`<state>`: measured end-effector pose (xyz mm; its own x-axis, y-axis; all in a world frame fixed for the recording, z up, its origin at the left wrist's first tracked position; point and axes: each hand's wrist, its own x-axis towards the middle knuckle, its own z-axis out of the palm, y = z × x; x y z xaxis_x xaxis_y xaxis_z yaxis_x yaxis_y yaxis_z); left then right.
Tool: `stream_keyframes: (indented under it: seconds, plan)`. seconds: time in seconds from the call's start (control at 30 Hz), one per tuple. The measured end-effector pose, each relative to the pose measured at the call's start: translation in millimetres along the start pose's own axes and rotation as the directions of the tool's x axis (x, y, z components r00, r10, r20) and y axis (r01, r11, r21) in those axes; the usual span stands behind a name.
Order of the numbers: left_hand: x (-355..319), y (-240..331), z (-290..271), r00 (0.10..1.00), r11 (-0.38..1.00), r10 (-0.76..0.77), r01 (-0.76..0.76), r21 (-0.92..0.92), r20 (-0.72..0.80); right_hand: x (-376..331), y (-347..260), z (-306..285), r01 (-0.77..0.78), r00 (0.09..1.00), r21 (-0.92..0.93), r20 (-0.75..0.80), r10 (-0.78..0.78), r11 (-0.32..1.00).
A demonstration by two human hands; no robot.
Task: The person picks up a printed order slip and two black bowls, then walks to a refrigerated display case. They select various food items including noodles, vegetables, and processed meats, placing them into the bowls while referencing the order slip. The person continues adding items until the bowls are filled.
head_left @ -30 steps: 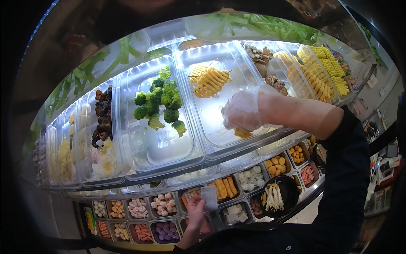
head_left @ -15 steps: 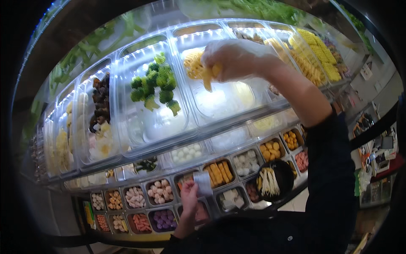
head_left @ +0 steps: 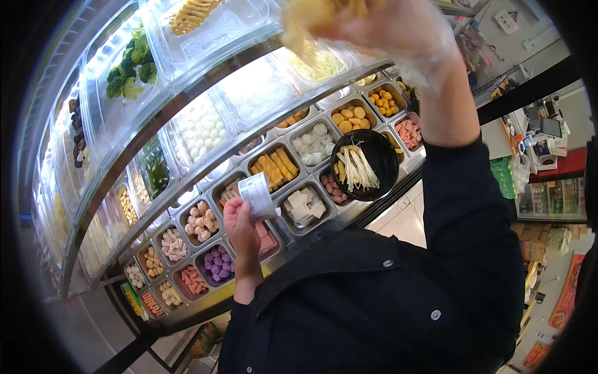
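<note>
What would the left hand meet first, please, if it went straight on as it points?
Probably the metal tray of pinkish sticks just beyond the left hand, though depth is unclear.

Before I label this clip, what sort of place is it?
Likely an eatery or food shop: metal pans hold foods, a clear tub holds broccoli, and the right hand wears a plastic glove.

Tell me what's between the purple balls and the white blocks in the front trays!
In the head view, pink blocks lie between them, partly hidden by the person's left hand.
</note>
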<state>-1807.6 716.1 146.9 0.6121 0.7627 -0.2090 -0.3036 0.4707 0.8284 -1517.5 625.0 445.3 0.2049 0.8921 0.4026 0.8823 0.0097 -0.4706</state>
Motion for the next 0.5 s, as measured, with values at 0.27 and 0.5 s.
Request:
stream_keyframes:
  seconds: [0.27, 0.5]
  plan:
    - [-29, -20, 33, 0.999, 0.997, 0.04, -0.039, 0.062, -0.001, -246, 174, 171, -0.717, 0.659, 0.012, 0.336, 0.672, 0.697]
    - [-46, -58, 79, 0.995, 0.991, 0.041, -0.028, 0.133, -0.096, -305, 238, 161, -0.892, 0.45, 0.214, 0.511, 0.733, 0.398]
